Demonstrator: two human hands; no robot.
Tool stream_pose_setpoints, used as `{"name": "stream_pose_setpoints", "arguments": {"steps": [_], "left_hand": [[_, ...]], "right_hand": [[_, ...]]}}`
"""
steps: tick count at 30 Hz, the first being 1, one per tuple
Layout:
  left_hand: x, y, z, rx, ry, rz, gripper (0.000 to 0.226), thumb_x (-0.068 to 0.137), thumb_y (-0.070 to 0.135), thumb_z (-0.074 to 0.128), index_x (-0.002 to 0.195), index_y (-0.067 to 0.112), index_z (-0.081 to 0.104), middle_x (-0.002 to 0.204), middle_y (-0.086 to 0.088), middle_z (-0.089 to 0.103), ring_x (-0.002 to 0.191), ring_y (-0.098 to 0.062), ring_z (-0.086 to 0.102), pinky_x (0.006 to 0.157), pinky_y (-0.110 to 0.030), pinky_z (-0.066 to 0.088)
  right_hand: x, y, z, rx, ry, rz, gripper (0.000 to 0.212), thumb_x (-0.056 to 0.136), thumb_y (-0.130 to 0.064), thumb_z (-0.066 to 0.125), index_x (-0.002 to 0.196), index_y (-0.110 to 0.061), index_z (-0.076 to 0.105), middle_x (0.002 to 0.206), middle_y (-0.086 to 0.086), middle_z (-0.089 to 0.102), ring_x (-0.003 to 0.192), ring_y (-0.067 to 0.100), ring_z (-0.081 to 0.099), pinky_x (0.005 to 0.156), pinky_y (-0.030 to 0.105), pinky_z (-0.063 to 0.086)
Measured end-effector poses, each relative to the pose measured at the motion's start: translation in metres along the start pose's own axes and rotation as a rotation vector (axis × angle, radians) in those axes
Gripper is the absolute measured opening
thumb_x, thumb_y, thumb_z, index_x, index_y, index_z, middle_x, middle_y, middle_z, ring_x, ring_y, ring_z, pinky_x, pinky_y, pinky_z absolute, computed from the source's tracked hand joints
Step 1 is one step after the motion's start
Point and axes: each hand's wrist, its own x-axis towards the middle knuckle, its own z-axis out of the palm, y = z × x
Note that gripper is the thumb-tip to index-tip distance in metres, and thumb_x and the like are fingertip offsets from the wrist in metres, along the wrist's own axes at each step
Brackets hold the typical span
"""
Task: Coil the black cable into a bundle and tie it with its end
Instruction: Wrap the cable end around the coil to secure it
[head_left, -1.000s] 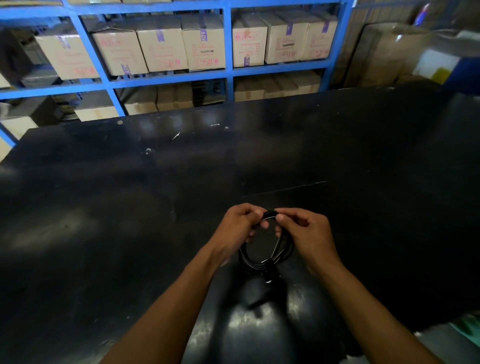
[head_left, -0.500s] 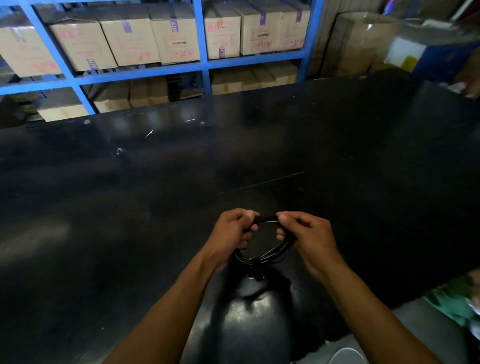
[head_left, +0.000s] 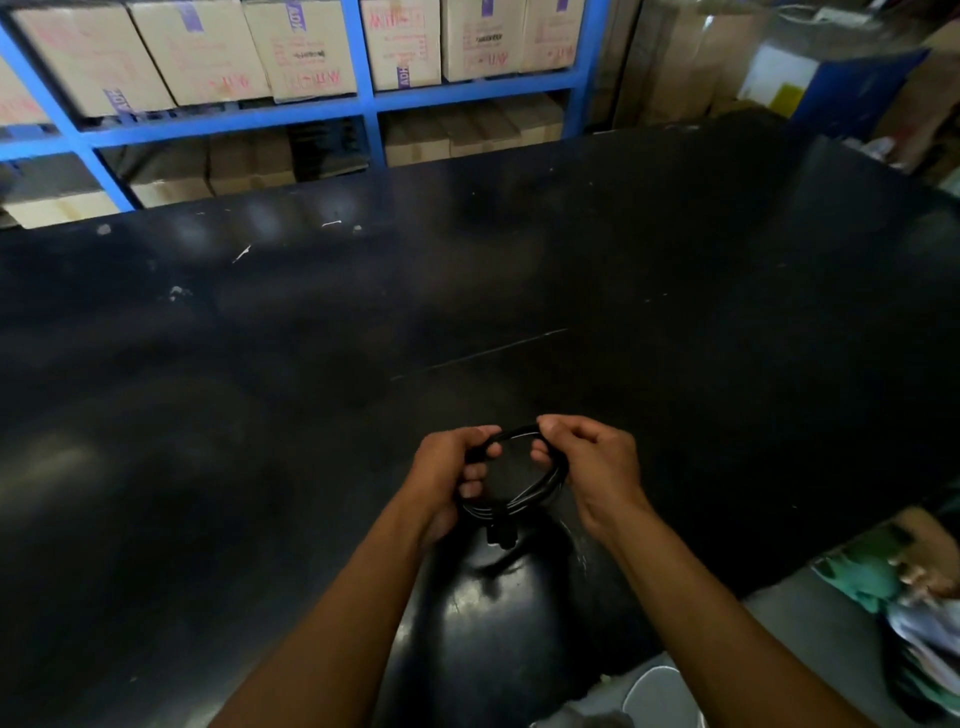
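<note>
Left hand (head_left: 451, 470) and right hand (head_left: 587, 462) both curled around coiled black cable (head_left: 540, 483), held above black table (head_left: 260, 415); plug (head_left: 500, 535) hangs below the loops

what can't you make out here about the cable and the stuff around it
1. Head view: how many loops the cable has; black on the black table, dim.
2. Head view: the cable's stretches inside the left hand and right hand; curled fingers cover them.
3. Head view: writing on the boxes; blurred.
</note>
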Motion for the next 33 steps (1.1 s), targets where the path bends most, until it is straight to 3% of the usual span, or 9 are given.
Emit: {"name": "stream_pose_setpoints", "arguments": {"steps": [5,10,15,18,20,24,28,30,33], "left_hand": [[0.019,0.0,0.008,-0.045,0.057,0.021,0.017,0.094,0.003,0.041,0.095,0.006,0.057,0.057,-0.001,0.051,0.034,-0.003,0.026,0.027,-0.014,0.017],[0.042,-0.004,0.007,0.072,0.193,0.207,0.021,0.1,0.014,0.048,0.084,0.008,0.061,0.063,-0.001,0.057,0.038,-0.002,0.032,0.033,-0.014,0.023],[0.054,-0.013,0.002,0.266,0.407,0.259,0.032,0.093,0.021,0.059,0.062,0.013,0.063,0.061,-0.008,0.051,0.038,-0.011,0.033,0.04,-0.019,0.026],[0.052,-0.014,0.0,0.257,0.405,0.242,0.029,0.093,0.019,0.056,0.065,0.012,0.061,0.061,-0.007,0.049,0.038,-0.01,0.033,0.041,-0.021,0.025],[0.047,-0.01,0.0,0.227,0.368,0.236,0.023,0.094,0.014,0.054,0.073,0.01,0.061,0.06,-0.002,0.05,0.036,-0.005,0.033,0.037,-0.019,0.025],[0.034,0.0,-0.007,0.181,0.307,0.235,0.016,0.09,0.003,0.05,0.081,0.008,0.062,0.06,-0.001,0.051,0.038,-0.004,0.031,0.035,-0.017,0.019],[0.018,0.016,-0.019,0.203,0.326,0.245,0.018,0.089,0.001,0.046,0.082,0.015,0.055,0.059,-0.002,0.05,0.041,-0.007,0.031,0.036,-0.018,0.019],[0.007,0.026,-0.026,0.202,0.346,0.25,0.017,0.091,0.002,0.045,0.086,0.017,0.052,0.056,-0.001,0.05,0.04,-0.007,0.032,0.035,-0.018,0.02],[-0.009,0.043,-0.039,0.239,0.335,0.295,0.025,0.087,0.003,0.045,0.066,0.016,0.05,0.053,-0.002,0.045,0.039,-0.008,0.029,0.036,-0.017,0.018]], "right_hand": [[0.025,0.0,-0.014,-0.149,-0.028,0.014,0.009,0.089,-0.007,0.065,0.088,-0.01,0.073,0.084,0.006,0.071,0.081,0.018,0.067,0.074,0.029,0.058],[0.064,0.006,-0.041,-0.593,0.098,-0.055,0.013,0.088,-0.01,0.065,0.092,-0.018,0.074,0.097,0.002,0.072,0.093,0.016,0.066,0.088,0.034,0.054],[0.082,0.021,-0.044,-0.99,-0.108,-0.022,0.04,0.083,-0.004,0.067,0.121,-0.016,0.064,0.122,0.005,0.066,0.111,0.02,0.061,0.094,0.027,0.047],[0.086,0.037,-0.04,-1.187,-0.251,-0.026,0.055,0.078,0.004,0.067,0.128,-0.017,0.058,0.13,0.009,0.057,0.121,0.026,0.055,0.103,0.035,0.046],[0.088,0.048,-0.041,-1.276,-0.288,-0.085,0.049,0.078,0.004,0.066,0.122,-0.017,0.062,0.126,0.01,0.058,0.119,0.027,0.055,0.102,0.037,0.046],[0.09,0.064,-0.046,-1.252,-0.195,-0.17,0.018,0.083,-0.007,0.067,0.095,-0.017,0.077,0.108,0.009,0.073,0.103,0.025,0.066,0.095,0.039,0.051],[0.079,0.048,-0.029,-1.059,-0.114,-0.194,0.013,0.087,-0.011,0.065,0.088,-0.023,0.071,0.095,0.006,0.075,0.091,0.023,0.069,0.087,0.042,0.056],[0.069,0.026,-0.011,-0.934,-0.095,-0.323,0.01,0.086,-0.011,0.066,0.091,-0.019,0.069,0.088,0.005,0.074,0.084,0.02,0.07,0.081,0.031,0.057],[0.041,-0.013,0.023,-0.753,-0.113,-0.516,0.013,0.082,-0.012,0.071,0.092,-0.019,0.069,0.08,-0.001,0.072,0.072,0.012,0.069,0.063,0.013,0.05]]}}
